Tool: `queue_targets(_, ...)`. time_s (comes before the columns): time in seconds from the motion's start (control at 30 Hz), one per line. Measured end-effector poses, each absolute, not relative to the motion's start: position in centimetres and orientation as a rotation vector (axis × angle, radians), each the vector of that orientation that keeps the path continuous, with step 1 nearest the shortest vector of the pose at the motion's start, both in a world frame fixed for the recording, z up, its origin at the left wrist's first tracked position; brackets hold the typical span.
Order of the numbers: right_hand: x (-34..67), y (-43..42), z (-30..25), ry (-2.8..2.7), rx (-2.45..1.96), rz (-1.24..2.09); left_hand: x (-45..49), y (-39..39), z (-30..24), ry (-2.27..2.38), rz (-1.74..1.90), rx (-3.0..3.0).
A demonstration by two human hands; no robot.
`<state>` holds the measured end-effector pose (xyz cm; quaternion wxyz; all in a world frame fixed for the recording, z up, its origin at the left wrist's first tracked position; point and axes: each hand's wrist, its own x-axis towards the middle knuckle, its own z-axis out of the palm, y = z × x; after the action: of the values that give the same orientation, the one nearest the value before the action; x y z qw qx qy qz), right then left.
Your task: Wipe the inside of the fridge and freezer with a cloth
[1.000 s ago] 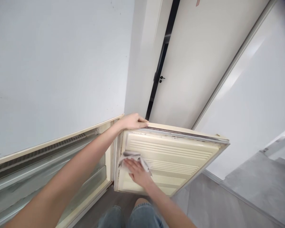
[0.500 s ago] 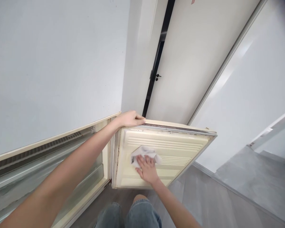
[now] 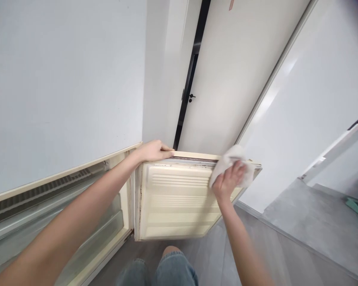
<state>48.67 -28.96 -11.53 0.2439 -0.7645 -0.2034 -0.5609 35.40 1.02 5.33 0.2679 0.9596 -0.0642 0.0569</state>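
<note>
A cream freezer door (image 3: 173, 198) with a ribbed inner panel stands swung out from the freezer. Over its top edge, near the hinge side, my left hand (image 3: 155, 151) is closed, with the fingers lying along the rim. My right hand (image 3: 229, 180) presses a white cloth (image 3: 233, 154) against the door's upper far corner, its fingers bent on the cloth and smeared by motion. Dark stains mark the door's grey gasket (image 3: 193, 160). The cloth and hand hide part of the gasket and panel.
Clear-fronted drawers (image 3: 107, 226) fill the freezer body on the left. Beyond the freezer door is a white room door (image 3: 226, 71) with a black handle (image 3: 191, 96). My knees (image 3: 174, 268) are just below, above the grey wood-look floor (image 3: 253, 230). A green object (image 3: 354, 206) lies far right.
My right hand has carried the cloth from the middle of the inner panel up and right to the door's top corner. My left hand keeps its place on the rim; the view has shifted slightly.
</note>
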Motion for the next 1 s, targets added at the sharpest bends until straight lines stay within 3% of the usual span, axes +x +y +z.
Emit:
queue_targets(0.1,49.3,-28.4,-12.0,-0.435,-2.049,-1.559,35.3,1.0,5.4,-0.179,0.139,2.58)
queue_targets(0.2,46.9,-26.6,-19.2,-0.621,-2.204,-1.481,35.3,0.9,5.4,-0.182,0.133,2.589)
queue_targets(0.3,42.9,-25.7,-27.8,-1.04,-2.449,-1.138,35.4,0.8,5.5,-0.161,0.145,2.6)
queue_targets(0.4,40.2,-26.6,-31.9,-1.422,-2.544,-0.774,35.3,0.7,5.7,-0.145,0.137,2.614)
queue_targets(0.5,40.6,-27.9,-31.1,-1.551,-2.544,-0.688,35.2,0.6,5.7,-0.136,0.135,2.613)
queue_targets(0.6,43.7,-28.6,-27.2,-1.426,-2.495,-0.961,35.3,0.7,5.7,-0.147,0.137,2.603)
queue_targets(0.73,49.5,-30.6,-19.0,-0.818,-2.192,-1.522,35.2,0.7,5.7,-0.138,0.14,2.603)
queue_targets(0.83,53.1,-33.2,-13.6,-0.34,-1.962,-1.585,35.1,0.7,5.7,-0.14,0.142,2.608)
queue_targets(0.9,54.4,-34.4,-12.9,-0.266,-1.882,-1.59,35.1,0.7,5.7,-0.15,0.148,2.61)
queue_targets(1.0,53.5,-33.9,-17.4,-0.165,-1.996,-1.551,35.2,0.7,5.6,-0.142,0.145,2.617)
